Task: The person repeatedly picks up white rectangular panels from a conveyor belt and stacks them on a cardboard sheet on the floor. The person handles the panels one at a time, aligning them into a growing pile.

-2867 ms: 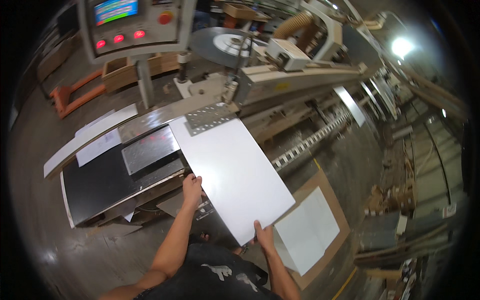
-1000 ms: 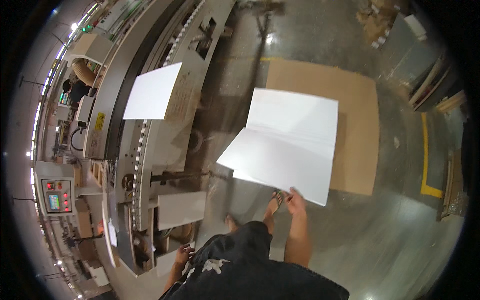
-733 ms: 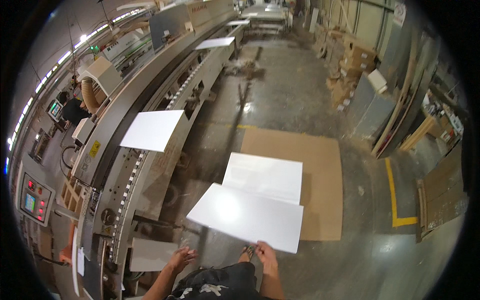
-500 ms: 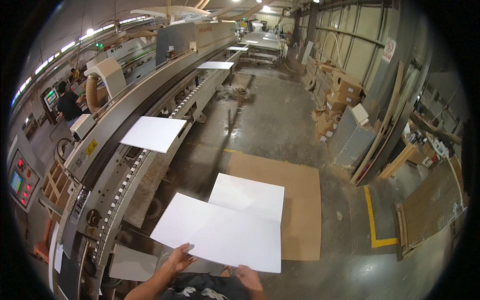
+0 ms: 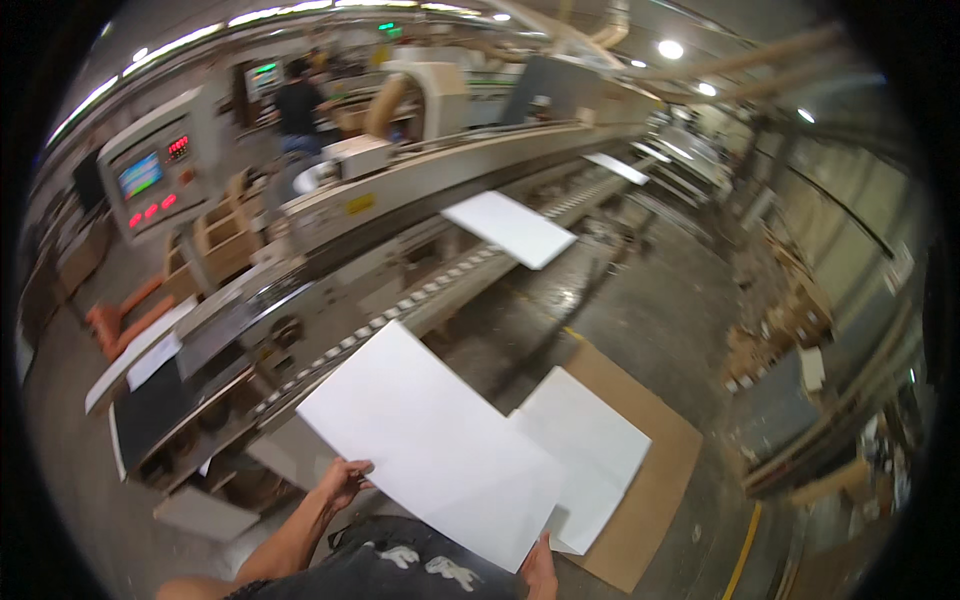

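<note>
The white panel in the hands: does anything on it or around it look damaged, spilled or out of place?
Nothing stands out. The white panel shows no visible crack or broken edge, and no spill appears on the brown sheet lying on the floor. Slight blur could hide small scratches.

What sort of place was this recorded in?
Likely a panel workshop or factory: a long machine with white panels along it, a control box with a lit screen, and the person holding a similar panel.
</note>
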`<state>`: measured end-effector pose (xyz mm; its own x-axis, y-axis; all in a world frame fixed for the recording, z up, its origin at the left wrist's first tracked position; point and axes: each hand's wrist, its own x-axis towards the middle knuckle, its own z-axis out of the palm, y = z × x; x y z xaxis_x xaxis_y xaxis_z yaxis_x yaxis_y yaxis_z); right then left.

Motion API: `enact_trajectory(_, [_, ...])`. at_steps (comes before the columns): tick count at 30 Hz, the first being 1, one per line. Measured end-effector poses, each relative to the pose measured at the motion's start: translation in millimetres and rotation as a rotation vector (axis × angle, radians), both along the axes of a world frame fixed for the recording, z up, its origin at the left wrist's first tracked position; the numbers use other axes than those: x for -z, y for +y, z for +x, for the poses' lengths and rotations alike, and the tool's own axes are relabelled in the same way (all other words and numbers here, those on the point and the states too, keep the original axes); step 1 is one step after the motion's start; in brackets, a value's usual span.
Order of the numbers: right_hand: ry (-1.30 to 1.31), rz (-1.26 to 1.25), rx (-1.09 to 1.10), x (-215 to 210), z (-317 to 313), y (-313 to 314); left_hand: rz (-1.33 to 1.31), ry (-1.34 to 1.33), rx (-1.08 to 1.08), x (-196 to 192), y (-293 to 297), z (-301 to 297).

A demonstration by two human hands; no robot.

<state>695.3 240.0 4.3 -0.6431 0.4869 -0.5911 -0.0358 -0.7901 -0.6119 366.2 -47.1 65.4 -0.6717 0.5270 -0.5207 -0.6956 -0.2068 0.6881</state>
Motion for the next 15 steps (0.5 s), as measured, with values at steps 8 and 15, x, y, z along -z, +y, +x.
enact_trajectory(8, [-0.423,0.389,0.132,20,-137,-109,0.006,-0.01,-0.283,32,-146,-33])
enact_trajectory(15, [-0.422,0.377,0.008,-23,-228,-218,-0.078,0.004,-0.552,61,-239,-92])
